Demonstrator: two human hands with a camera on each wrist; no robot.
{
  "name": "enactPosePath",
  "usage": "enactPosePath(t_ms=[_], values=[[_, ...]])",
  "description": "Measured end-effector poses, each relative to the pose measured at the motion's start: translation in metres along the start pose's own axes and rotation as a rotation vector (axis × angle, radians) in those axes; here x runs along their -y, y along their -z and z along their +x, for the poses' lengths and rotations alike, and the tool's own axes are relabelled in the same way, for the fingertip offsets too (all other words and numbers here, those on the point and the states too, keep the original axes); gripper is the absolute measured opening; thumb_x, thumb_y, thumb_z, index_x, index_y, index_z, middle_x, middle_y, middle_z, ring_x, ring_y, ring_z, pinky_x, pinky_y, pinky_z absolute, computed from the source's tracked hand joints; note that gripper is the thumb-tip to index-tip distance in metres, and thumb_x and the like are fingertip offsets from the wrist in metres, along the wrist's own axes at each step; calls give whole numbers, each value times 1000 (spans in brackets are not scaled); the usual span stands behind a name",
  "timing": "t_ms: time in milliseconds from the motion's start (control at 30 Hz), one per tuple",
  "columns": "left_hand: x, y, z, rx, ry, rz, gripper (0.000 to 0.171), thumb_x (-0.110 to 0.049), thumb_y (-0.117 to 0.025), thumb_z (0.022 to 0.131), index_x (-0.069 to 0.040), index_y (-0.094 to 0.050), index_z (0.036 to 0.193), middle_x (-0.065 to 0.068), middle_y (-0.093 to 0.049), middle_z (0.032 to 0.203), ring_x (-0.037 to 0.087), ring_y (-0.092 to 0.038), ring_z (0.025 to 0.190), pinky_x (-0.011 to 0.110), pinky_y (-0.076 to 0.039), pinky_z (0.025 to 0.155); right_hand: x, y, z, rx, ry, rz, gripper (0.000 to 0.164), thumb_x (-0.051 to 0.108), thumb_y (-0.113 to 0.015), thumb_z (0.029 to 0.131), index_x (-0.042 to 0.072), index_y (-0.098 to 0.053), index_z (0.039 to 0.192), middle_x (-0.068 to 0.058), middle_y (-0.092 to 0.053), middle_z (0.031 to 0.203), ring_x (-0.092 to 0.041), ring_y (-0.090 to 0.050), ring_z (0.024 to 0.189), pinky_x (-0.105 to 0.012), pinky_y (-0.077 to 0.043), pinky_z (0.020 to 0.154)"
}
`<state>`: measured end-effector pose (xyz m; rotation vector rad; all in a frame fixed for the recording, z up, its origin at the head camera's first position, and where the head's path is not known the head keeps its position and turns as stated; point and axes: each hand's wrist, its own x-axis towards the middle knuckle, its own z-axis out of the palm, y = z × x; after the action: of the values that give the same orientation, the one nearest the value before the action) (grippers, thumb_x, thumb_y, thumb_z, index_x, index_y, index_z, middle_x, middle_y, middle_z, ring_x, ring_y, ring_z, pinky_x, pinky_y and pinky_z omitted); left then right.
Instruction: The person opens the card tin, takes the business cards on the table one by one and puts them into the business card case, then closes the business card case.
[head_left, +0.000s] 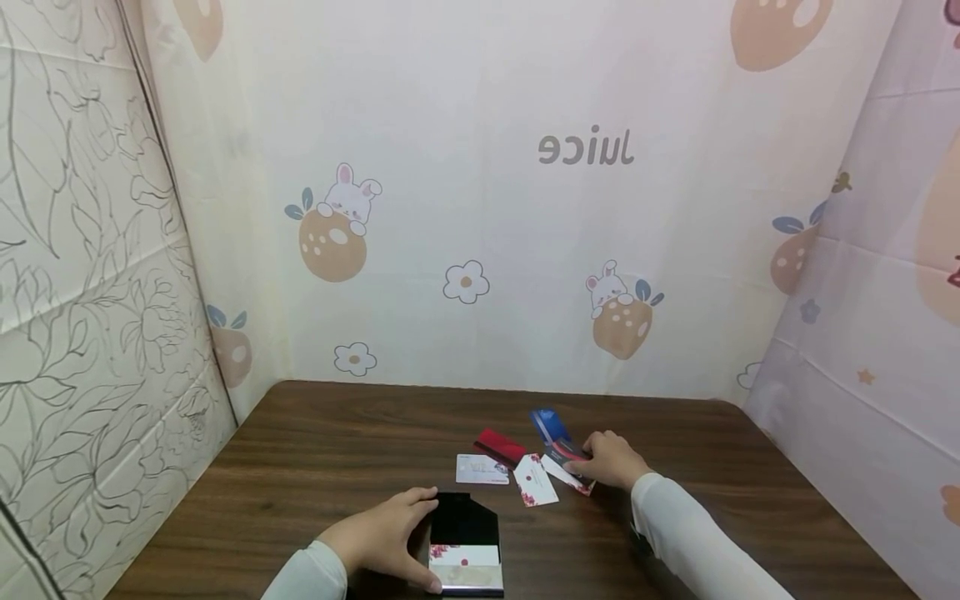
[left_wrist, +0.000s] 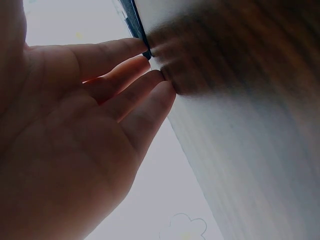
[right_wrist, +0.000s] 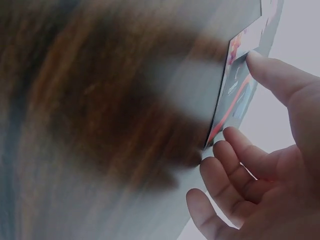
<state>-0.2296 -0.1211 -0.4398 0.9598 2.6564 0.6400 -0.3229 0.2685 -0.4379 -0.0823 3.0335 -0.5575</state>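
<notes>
An opened black card case [head_left: 465, 521] lies near the table's front, with white floral cards [head_left: 465, 556] in its lower half. My left hand [head_left: 393, 533] touches the case's left side, thumb at the lower corner and index finger at the upper one; in the left wrist view the fingers [left_wrist: 145, 107] are fairly straight. Farther right, my right hand [head_left: 611, 458] grips a dark card with a red stripe [head_left: 566, 452] between thumb and fingertips; the right wrist view shows the thumb [right_wrist: 275, 72] at one end of this card [right_wrist: 230, 107]. Beneath it lies a white floral card [head_left: 564, 476].
Left of the right hand lie a blue card [head_left: 550, 425], a red card [head_left: 500, 447], a silver-white card [head_left: 482, 469] and another white floral card [head_left: 536, 481]. The brown wooden table [head_left: 337, 442] ends at a patterned cloth wall [head_left: 480, 208], with more cloth at both sides.
</notes>
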Motion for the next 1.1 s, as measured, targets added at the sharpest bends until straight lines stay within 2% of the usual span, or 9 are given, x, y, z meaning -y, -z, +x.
enactPosePath(t_ms=[300, 500, 867, 1100], values=[[1, 0, 1, -1, 4, 5, 98, -57, -85, 72, 0, -51, 143, 12, -39, 154, 29, -43, 135, 46, -43, 105, -2, 0, 8, 43, -44, 34, 57, 44, -82, 81, -5, -69, 109, -10, -65, 93, -23, -58, 81, -44, -53, 75], [1, 0, 1, 10, 5, -4, 96, -56, -85, 73, 0, -51, 143, 13, -39, 154, 28, -44, 135, 46, -43, 105, 0, 1, 6, 59, -36, 68, 56, 38, -82, 83, -8, -69, 110, -12, -67, 95, -24, -58, 82, -43, -53, 77], [-1, 0, 0, 11, 8, -4, 96, -55, -85, 73, 1, -51, 143, 13, -40, 154, 28, -44, 135, 46, -43, 105, 2, -1, 3, 0, -43, 146, 55, 29, -86, 80, -6, -59, 112, -13, -63, 95, -24, -58, 84, -45, -53, 80], [0, -1, -1, 2, -10, 10, 96, -56, -85, 74, 2, -51, 143, 14, -40, 153, 28, -45, 134, 45, -43, 105, -3, -4, 3, -65, 21, 165, 42, 21, -85, 81, -4, -64, 108, -9, -63, 91, -21, -57, 80, -42, -52, 75]])
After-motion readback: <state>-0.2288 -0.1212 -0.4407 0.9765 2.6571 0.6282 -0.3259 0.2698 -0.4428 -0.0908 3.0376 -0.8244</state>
